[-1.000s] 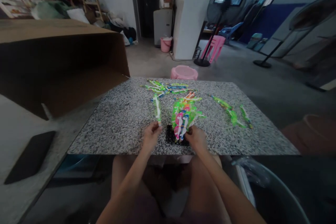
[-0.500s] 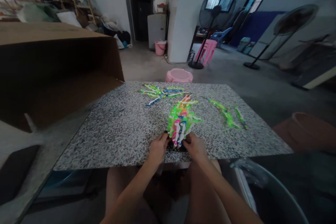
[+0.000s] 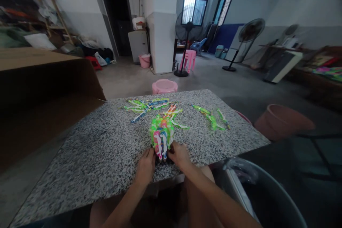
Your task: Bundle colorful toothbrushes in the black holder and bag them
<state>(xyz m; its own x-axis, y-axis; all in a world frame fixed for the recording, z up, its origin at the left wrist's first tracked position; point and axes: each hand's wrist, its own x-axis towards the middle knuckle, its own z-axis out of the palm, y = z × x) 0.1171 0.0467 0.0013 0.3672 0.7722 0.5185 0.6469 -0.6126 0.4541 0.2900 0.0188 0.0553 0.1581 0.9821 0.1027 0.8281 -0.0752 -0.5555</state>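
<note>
A bundle of green, pink and white plastic sticks [image 3: 161, 133] stands fanned on a small black base at the near edge of the speckled stone table [image 3: 107, 149]. My left hand [image 3: 145, 166] is closed against the left side of the bundle's bottom end. My right hand [image 3: 180, 155] is closed on its right side, so both hands press the bundle together. Loose green and blue sticks [image 3: 145, 105] lie further back on the table, and several more green sticks [image 3: 211, 117] lie to the right.
A large open cardboard box [image 3: 40, 92] stands left of the table. A grey tub [image 3: 262, 199] with clear plastic sits at my right knee, a terracotta pot [image 3: 283, 123] beyond it. A pink stool [image 3: 164, 86] and standing fans [image 3: 187, 48] are behind the table.
My left hand carried a single white-green stick into the bundle and now grips the bundle with the right hand. The camera swung right and down.
</note>
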